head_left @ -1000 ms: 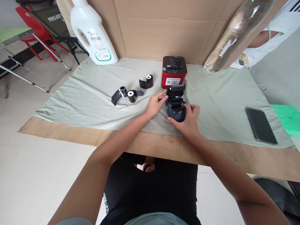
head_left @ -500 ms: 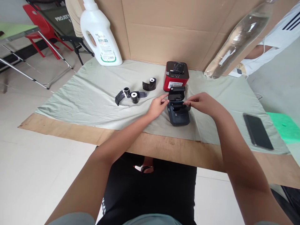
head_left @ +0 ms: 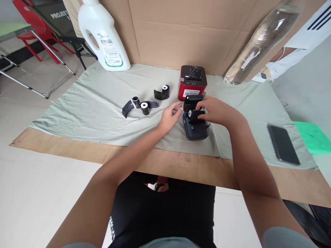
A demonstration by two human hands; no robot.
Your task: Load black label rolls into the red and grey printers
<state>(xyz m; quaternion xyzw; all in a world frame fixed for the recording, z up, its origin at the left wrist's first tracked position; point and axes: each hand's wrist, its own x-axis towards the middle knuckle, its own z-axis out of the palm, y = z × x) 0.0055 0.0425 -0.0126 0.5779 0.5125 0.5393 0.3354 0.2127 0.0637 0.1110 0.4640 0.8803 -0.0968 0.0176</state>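
A small dark label printer (head_left: 196,133) stands on the cloth with its lid (head_left: 193,102) raised. My right hand (head_left: 216,110) grips a black paper roll (head_left: 193,115) with a white core, at the printer's opening. A dark strip of the roll's paper reaches to the printer's right side. To the left of the printer my left hand (head_left: 170,117) is open, fingers apart, close to the lid's hinge and holding nothing. Whether its fingertips touch the printer I cannot tell. Further left lie several black paper rolls (head_left: 145,108), partly unwound.
Behind the printer stands a red and black box-shaped device (head_left: 191,84). A white detergent bottle (head_left: 106,38) and a clear plastic bottle (head_left: 261,44) stand before a cardboard panel (head_left: 181,38). A phone (head_left: 283,144) lies at the right. A person's white sleeve (head_left: 307,38) shows behind.
My right hand has moved in from the printer's right edge and now grips the roll, which sits higher in view. My left hand has come away slightly to the left. The view has shifted slightly.
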